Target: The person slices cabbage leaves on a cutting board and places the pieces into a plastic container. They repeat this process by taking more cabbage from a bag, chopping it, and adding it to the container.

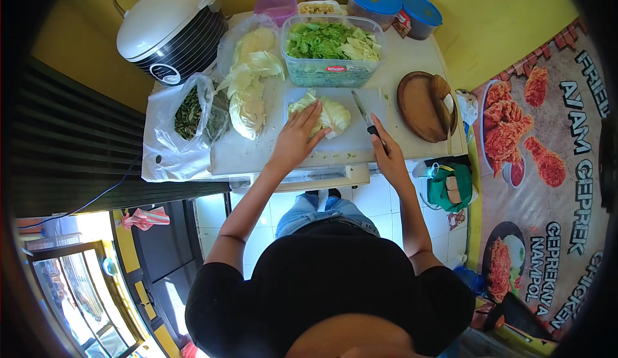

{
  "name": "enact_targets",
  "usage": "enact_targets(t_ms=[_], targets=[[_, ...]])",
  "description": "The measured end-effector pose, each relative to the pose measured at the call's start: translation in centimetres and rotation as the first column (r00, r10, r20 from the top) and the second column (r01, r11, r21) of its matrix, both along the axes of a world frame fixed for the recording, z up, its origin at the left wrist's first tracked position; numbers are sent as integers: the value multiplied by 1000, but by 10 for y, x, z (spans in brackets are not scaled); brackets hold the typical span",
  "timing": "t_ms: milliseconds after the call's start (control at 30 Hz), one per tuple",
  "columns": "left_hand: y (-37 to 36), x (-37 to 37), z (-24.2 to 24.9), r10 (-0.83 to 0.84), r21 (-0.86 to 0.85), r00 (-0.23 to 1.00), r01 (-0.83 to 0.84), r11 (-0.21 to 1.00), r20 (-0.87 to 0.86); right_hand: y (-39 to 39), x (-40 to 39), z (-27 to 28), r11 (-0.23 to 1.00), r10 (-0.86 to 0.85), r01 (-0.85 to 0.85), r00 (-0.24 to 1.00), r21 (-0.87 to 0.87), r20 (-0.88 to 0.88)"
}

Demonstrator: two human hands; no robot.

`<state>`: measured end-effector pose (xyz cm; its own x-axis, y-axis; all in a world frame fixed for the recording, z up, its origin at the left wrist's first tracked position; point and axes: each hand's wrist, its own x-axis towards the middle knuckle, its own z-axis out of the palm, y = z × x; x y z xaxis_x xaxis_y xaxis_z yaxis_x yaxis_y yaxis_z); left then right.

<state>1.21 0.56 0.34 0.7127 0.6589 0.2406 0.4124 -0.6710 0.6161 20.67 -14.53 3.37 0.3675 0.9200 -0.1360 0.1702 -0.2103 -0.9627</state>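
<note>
Beside "AYAM GEPREK" banner [515,126], right fingers [384,133] round knife [363,111], left fingers [309,115] flat on cabbage [336,119]

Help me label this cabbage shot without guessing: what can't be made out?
All in the head view:
The part of the cabbage beneath the left hand: covered by that hand.
Part of the knife handle: hidden by the right hand.
The plastic tub's lower contents: blurred by its cloudy wall.
The poster's outermost lettering: cut off by the dark right edge.
</note>
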Motion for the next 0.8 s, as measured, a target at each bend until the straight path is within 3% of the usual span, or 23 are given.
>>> enact_targets(t_ms=[100,267,333,500,633,800], targets=[[-3,1,-6,14,148,999,-6,989,-47,13,-5,-19,996,13,-9,999,84,-51],[-4,2,-5,59,119,998,-55,991,-26,36,-7,-36,964,15,-35,997,263,77],[-4,5,-4,79,83,997,-79,993,-8,38,-3,-28,998,63,-64,997,19,46],[-7,15,-3,201,-41,979,-199,979,45,47,-5,-8,996,54,-42,984,-74,171],[-10,23,-2,245,-46,968,-243,969,57,50,-4,-10,989,58,-3,928,-147,369],[-16,27,-7,299,-1,952,-300,954,72,50,-2,-7,982,86,-5,902,-190,422]])
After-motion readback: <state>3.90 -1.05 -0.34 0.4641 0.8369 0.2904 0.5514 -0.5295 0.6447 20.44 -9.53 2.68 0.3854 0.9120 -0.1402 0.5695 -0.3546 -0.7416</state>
